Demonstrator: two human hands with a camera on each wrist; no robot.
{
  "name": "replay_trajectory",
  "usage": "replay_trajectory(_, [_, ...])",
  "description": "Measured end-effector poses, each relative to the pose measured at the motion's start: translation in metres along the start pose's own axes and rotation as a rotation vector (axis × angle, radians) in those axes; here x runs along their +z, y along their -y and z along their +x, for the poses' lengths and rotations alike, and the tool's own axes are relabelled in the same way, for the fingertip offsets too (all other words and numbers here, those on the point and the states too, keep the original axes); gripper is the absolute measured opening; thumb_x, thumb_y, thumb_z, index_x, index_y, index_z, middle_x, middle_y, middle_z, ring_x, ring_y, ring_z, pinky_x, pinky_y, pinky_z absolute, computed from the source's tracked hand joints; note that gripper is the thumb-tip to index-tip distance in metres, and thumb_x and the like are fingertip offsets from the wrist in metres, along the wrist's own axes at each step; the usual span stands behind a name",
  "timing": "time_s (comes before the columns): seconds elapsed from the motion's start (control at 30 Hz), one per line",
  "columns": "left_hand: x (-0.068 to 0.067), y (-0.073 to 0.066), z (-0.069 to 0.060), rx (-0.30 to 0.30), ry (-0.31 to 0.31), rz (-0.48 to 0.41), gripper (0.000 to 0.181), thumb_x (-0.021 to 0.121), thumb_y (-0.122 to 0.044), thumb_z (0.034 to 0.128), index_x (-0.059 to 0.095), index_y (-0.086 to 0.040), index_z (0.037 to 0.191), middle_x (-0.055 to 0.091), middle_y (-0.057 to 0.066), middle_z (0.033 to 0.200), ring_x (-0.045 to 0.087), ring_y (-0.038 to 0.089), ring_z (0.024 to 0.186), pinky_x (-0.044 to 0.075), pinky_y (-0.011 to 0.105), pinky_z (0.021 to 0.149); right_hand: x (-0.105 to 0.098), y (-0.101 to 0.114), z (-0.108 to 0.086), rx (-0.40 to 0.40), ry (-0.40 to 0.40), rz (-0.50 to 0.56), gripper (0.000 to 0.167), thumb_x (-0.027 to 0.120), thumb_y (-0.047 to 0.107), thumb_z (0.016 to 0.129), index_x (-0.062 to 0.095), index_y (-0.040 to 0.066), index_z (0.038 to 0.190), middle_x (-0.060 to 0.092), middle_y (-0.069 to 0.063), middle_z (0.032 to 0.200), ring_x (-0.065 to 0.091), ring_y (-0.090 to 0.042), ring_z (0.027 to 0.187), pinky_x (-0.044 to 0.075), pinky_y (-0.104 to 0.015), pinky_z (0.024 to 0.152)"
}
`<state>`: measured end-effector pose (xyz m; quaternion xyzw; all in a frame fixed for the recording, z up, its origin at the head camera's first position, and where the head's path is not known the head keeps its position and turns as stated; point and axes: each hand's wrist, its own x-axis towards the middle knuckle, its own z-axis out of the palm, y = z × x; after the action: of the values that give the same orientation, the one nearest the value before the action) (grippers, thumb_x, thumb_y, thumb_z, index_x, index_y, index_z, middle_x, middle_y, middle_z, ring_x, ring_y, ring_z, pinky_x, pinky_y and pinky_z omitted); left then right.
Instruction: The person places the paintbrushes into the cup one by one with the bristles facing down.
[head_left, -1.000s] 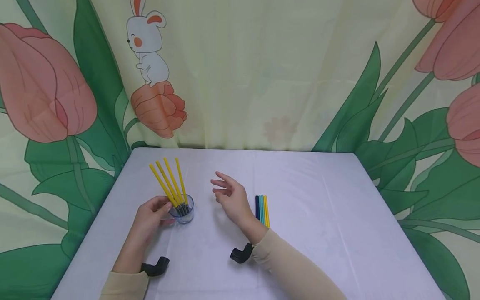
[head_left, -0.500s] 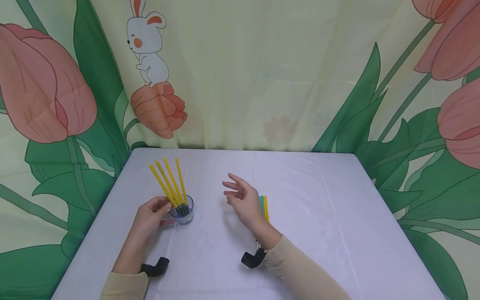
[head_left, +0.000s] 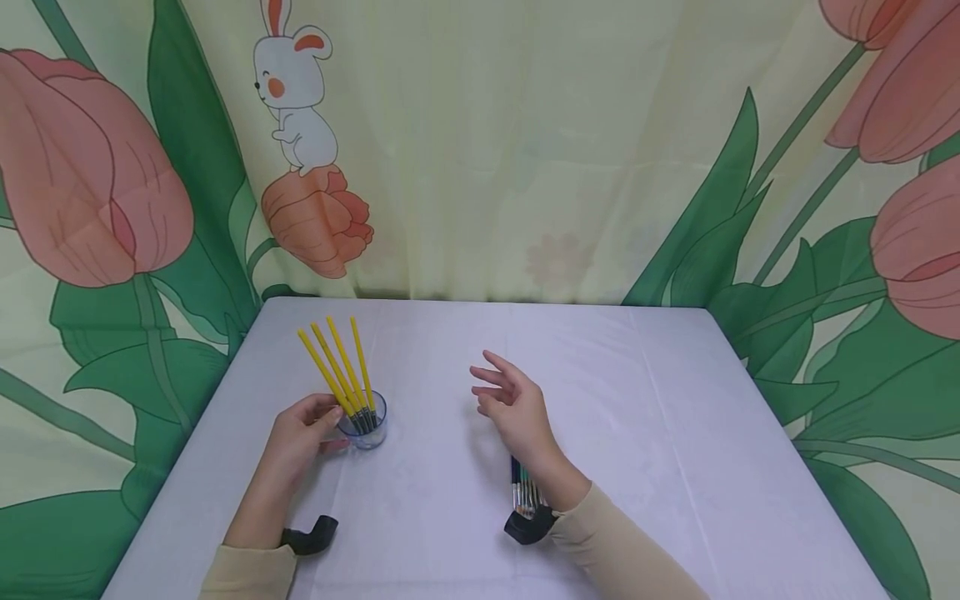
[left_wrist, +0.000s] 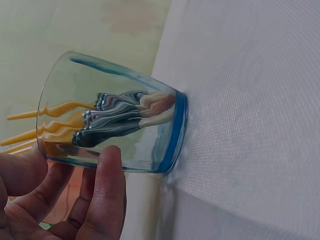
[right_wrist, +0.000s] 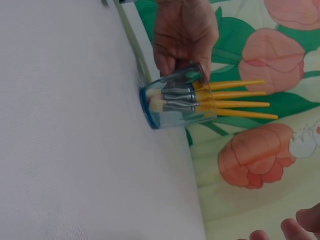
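Observation:
In the head view my left hand (head_left: 296, 442) grips the side of a clear, blue-tinted glass cup (head_left: 372, 439). Several yellow-handled paintbrushes (head_left: 342, 352) lean in the cup, bristles down. The left wrist view shows thumb and fingers around the cup (left_wrist: 145, 155), whose blue base rests on the cloth. My right hand (head_left: 517, 412) hovers over the table with loosely spread fingers and holds nothing. Beneath its wrist lie more paintbrushes (head_left: 516, 479), dark-handled ones showing; the hand hides their upper parts. At the right wrist view's lower corner, only some right fingertips (right_wrist: 292, 230) appear.
A white cloth covers the table (head_left: 637, 467). Behind it hangs a curtain (head_left: 525, 167) printed with tulips and a rabbit. Black wrist mounts (head_left: 311, 535) protrude near both sleeves.
My right hand has drifted right and slightly toward me, now covering the handle ends of the lying paintbrushes and exposing their bristle ends. The left hand and the cup have stayed still.

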<state>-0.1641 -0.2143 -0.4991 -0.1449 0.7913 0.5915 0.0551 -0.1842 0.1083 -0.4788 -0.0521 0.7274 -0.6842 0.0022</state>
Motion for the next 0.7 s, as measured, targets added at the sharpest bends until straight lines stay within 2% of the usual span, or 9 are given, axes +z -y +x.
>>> replay_trajectory(0.3, [0.0, 0.0, 0.0, -0.012, -0.002, 0.005, 0.038, 0.062, -0.018, 0.1105, 0.061, -0.003, 0.145, 0.062, 0.023, 0.14, 0.065, 0.032, 0.126, 0.069, 0.031, 0.084, -0.02, 0.0, -0.007, 0.026, -0.031, 0.003, 0.065, 0.067, -0.006, 0.1, 0.057, 0.029, 0.154, 0.073, -0.01, 0.143, 0.069, -0.045, 0.129, 0.069, -0.036, 0.09])
replay_trajectory(0.53, [-0.001, 0.0, 0.0, -0.008, 0.001, 0.002, 0.038, 0.063, -0.019, 0.1101, 0.062, -0.003, 0.145, 0.062, 0.022, 0.139, 0.066, 0.032, 0.125, 0.069, 0.031, 0.085, -0.038, -0.006, -0.011, 0.04, -0.08, -0.035, 0.065, 0.066, -0.006, 0.1, 0.056, 0.026, 0.156, 0.071, -0.014, 0.145, 0.068, -0.047, 0.129, 0.069, -0.034, 0.088])
replay_trajectory(0.7, [-0.001, 0.001, 0.0, -0.004, 0.012, -0.002, 0.037, 0.062, -0.018, 0.1104, 0.062, -0.004, 0.144, 0.062, 0.021, 0.14, 0.066, 0.03, 0.124, 0.069, 0.031, 0.086, -0.049, -0.009, -0.013, 0.071, -0.112, -0.058, 0.064, 0.069, -0.001, 0.101, 0.055, 0.029, 0.156, 0.071, -0.011, 0.145, 0.07, -0.045, 0.125, 0.07, -0.033, 0.084])
